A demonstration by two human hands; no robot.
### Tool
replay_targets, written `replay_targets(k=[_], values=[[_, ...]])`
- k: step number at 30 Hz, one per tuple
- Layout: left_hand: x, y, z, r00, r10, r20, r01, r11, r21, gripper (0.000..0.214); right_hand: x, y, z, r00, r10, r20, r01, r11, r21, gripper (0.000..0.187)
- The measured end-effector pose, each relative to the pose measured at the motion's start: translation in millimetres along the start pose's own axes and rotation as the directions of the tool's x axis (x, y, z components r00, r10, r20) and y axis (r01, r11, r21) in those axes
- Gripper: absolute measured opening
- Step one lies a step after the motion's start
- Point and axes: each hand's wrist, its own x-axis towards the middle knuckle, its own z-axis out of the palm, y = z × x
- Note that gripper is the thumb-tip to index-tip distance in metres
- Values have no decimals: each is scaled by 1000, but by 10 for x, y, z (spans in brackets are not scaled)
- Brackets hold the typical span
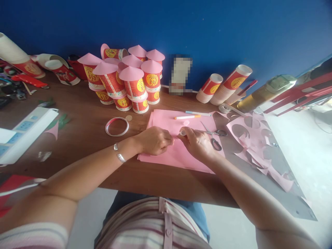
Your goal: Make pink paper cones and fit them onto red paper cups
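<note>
From where I stand, I see a person at a brown worktop [85, 114] with both hands over a stack of pink paper [178, 159]. The left hand [157, 140] sits toward the stack's left side, its fingers curled inward; I can't tell whether they pinch anything. Two silver bracelets [120, 158] circle that wrist. The right hand [199, 143] faces it, just apart, with thumb and fingers closed around a small white object [182, 132], mostly hidden in the grip and held above the paper.

Just beyond the right hand lies a small pink paper disc [186, 122], then an orange-and-white marker [187, 117] and a blue-and-white marker [198, 113]. Black-handled scissors [216, 144] lie with blades parted beside that hand, at the stack's right edge. Farther right, cut pink offcuts [255, 152] are heaped, some with round holes.

To the left, a tape ring [117, 135] lies flat near the left hand. Behind it, red paper cups with pink cone roofs [133, 84] stand clustered in two tiers, one capped cup [111, 53] on its side. Nested paper cups [233, 84] lean by the blue wall [160, 20], near a golden bottle [267, 91].
</note>
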Motion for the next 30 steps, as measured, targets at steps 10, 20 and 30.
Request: replay_targets(k=[10, 20, 30], values=[[-14, -5, 30, 999, -17, -37, 16, 1000, -25, 21, 75, 190, -54, 991, 128, 48, -125, 990, -59, 20], [-10, -2, 5, 999, 11, -37, -11, 1000, 19, 19, -17, -36, -63, 997, 72, 2, -72, 997, 33, 17], [-14, -1, 23, 998, -12, -65, 9, 999, -41, 20, 102, 53, -37, 984, 152, 92, -151, 988, -12, 17]])
